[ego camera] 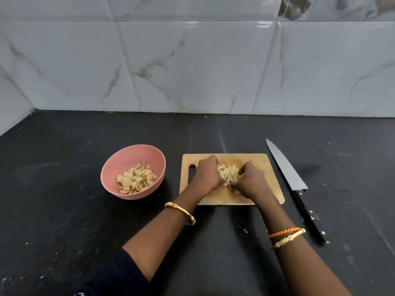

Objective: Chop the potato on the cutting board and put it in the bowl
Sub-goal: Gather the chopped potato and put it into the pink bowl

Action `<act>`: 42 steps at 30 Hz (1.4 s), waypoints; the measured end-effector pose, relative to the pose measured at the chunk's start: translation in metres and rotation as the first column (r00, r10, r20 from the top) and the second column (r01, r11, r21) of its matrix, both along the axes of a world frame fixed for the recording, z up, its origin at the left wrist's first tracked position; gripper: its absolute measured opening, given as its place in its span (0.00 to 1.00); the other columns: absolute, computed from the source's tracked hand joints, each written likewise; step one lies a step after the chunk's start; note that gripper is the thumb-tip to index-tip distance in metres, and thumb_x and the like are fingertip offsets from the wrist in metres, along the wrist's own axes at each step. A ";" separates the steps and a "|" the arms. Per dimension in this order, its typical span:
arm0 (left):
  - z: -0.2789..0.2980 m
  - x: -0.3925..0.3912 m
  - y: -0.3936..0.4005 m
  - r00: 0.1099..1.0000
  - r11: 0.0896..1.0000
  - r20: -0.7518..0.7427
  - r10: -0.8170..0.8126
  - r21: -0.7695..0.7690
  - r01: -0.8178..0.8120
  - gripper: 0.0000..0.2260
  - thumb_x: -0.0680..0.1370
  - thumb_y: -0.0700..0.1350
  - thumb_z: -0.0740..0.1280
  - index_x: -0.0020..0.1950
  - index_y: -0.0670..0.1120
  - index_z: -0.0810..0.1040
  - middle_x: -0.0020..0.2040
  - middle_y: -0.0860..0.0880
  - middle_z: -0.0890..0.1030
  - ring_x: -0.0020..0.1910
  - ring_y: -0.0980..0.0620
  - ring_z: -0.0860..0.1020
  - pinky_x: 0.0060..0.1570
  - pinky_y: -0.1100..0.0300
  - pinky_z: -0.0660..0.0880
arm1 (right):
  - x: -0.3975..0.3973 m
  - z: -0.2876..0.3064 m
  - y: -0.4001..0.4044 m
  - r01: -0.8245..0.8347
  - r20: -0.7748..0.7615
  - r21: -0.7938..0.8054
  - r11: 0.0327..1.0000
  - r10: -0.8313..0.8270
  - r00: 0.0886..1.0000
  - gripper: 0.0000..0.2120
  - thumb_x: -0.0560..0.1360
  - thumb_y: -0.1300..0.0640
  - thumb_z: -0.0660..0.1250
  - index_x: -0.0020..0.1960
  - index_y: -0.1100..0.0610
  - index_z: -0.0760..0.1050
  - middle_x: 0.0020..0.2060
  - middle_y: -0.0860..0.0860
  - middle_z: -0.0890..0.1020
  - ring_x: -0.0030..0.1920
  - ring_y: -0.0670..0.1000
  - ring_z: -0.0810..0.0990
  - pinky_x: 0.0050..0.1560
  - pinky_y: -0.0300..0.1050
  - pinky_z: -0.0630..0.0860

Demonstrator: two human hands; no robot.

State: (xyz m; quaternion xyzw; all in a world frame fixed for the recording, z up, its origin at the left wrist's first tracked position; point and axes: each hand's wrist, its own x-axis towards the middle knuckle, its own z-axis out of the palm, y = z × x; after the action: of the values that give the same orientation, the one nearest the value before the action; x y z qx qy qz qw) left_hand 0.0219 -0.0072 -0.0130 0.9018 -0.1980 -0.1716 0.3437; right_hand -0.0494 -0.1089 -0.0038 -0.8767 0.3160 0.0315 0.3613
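So nearest the camera you've got both forearms reaching in over the dark counter (64, 210), bangles on both wrists. Chopping looks basically finished to me: the knife (292, 178) is set down on the counter just off the right edge of the cutting board (263, 165), blade pointing toward the wall, nobody touching it.

On the board itself, the left hand (206, 175) and right hand (249, 181) are cupped toward each other around a little heap of potato pieces (228, 173). Fingers of both are curled inward, hugging the heap from its left and right sides, thumbs nearly meeting at the near side. I'd call it scooping rather than a proper lift, since the pieces look like they're resting on the board, near its middle.

Left of the board, just beside its handle end, the pink bowl (113, 165) already holds a decent batch of chopped potato (135, 178). So my guess is this last handful is all that's left to move over.

Behind it all, just tiled wall (192, 60).
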 end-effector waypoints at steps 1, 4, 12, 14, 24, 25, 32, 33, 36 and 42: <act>0.000 0.003 -0.002 1.000 1.000 -0.011 0.005 -0.017 -0.006 0.30 0.63 0.40 0.79 0.61 0.41 0.72 0.54 0.42 0.79 0.54 0.44 0.77 0.50 0.55 0.75 | 0.003 0.000 -0.003 0.011 0.013 0.011 1.000 -0.011 1.000 0.22 0.71 0.61 0.75 0.59 0.61 0.68 0.55 0.58 0.78 0.54 0.56 0.77 0.43 0.43 0.71; 0.004 0.010 -0.004 0.999 0.999 -0.032 -0.017 -0.028 0.016 0.30 0.64 0.41 0.79 0.62 0.42 0.71 0.53 0.43 0.80 0.52 0.47 0.78 0.46 0.59 0.73 | 0.010 0.001 -0.015 0.005 0.024 0.014 1.000 -0.006 1.000 0.23 0.70 0.61 0.75 0.60 0.60 0.68 0.56 0.57 0.78 0.55 0.56 0.78 0.47 0.44 0.75; 0.017 0.022 0.014 0.974 0.917 -0.118 -0.195 0.330 0.223 0.41 0.65 0.44 0.79 0.73 0.47 0.60 0.67 0.44 0.68 0.59 0.44 0.74 0.52 0.52 0.77 | 0.012 0.014 -0.049 -0.270 -0.247 -0.011 0.963 0.260 0.933 0.42 0.65 0.56 0.79 0.73 0.56 0.61 0.69 0.57 0.68 0.63 0.59 0.73 0.63 0.54 0.74; 0.017 0.023 0.011 0.972 0.918 -0.126 -0.199 0.323 0.230 0.42 0.65 0.43 0.78 0.73 0.46 0.60 0.66 0.44 0.71 0.59 0.44 0.74 0.53 0.53 0.76 | 0.017 0.015 -0.049 -0.341 -0.268 -0.034 0.939 0.320 0.909 0.43 0.66 0.57 0.79 0.74 0.56 0.59 0.70 0.57 0.64 0.65 0.59 0.70 0.65 0.54 0.73; 0.030 0.025 -0.006 0.950 0.899 -0.122 -0.288 0.307 0.312 0.31 0.65 0.41 0.78 0.64 0.44 0.69 0.56 0.47 0.77 0.46 0.52 0.76 0.38 0.63 0.73 | 0.043 0.023 -0.036 -0.637 -0.341 -0.114 0.762 0.572 0.746 0.39 0.68 0.63 0.76 0.73 0.54 0.61 0.65 0.56 0.68 0.64 0.58 0.71 0.61 0.49 0.72; 0.030 0.024 -0.007 0.945 0.887 -0.096 -0.311 0.329 0.325 0.31 0.65 0.41 0.78 0.64 0.43 0.69 0.58 0.46 0.77 0.50 0.50 0.76 0.44 0.60 0.74 | 0.043 0.022 -0.035 -0.652 -0.341 -0.129 0.747 0.584 0.737 0.38 0.68 0.63 0.76 0.72 0.55 0.61 0.64 0.56 0.69 0.64 0.57 0.71 0.62 0.49 0.71; 0.022 0.021 -0.005 0.947 0.879 -0.044 -0.319 0.360 0.313 0.33 0.66 0.42 0.77 0.67 0.45 0.67 0.61 0.45 0.74 0.56 0.46 0.76 0.55 0.52 0.76 | 0.031 0.018 -0.043 -0.560 -0.244 -0.042 0.827 0.535 0.808 0.33 0.70 0.64 0.74 0.70 0.56 0.64 0.63 0.55 0.73 0.56 0.52 0.75 0.50 0.39 0.73; 0.022 0.022 -0.004 0.952 0.881 -0.015 -0.305 0.374 0.288 0.34 0.65 0.44 0.78 0.67 0.45 0.67 0.63 0.45 0.72 0.57 0.46 0.75 0.56 0.51 0.75 | 0.028 0.019 -0.046 -0.539 -0.242 -0.042 0.841 0.514 0.823 0.33 0.69 0.63 0.75 0.70 0.55 0.65 0.63 0.55 0.73 0.57 0.53 0.75 0.52 0.40 0.74; 0.024 0.026 0.000 0.957 0.887 -0.020 -0.288 0.371 0.275 0.32 0.63 0.46 0.79 0.63 0.46 0.70 0.61 0.47 0.72 0.55 0.46 0.74 0.54 0.50 0.76 | 0.023 0.021 -0.051 -0.510 -0.273 -0.048 0.859 0.480 0.834 0.33 0.68 0.58 0.77 0.69 0.56 0.65 0.64 0.54 0.73 0.60 0.54 0.75 0.60 0.46 0.74; 0.026 0.024 -0.007 0.947 0.894 -0.001 -0.322 0.328 0.305 0.24 0.63 0.42 0.79 0.57 0.41 0.76 0.51 0.45 0.80 0.48 0.48 0.78 0.51 0.52 0.78 | 0.030 0.021 -0.038 -0.489 -0.289 -0.027 0.872 0.462 0.839 0.34 0.66 0.60 0.78 0.66 0.58 0.65 0.62 0.55 0.74 0.39 0.47 0.80 0.36 0.38 0.78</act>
State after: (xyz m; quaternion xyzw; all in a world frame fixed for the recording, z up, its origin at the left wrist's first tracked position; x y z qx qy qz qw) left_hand 0.0463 -0.0145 0.0133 0.9064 -0.3189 -0.2310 0.1531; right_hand -0.0193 -0.1466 0.0174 -0.9317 0.1361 0.2250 0.2508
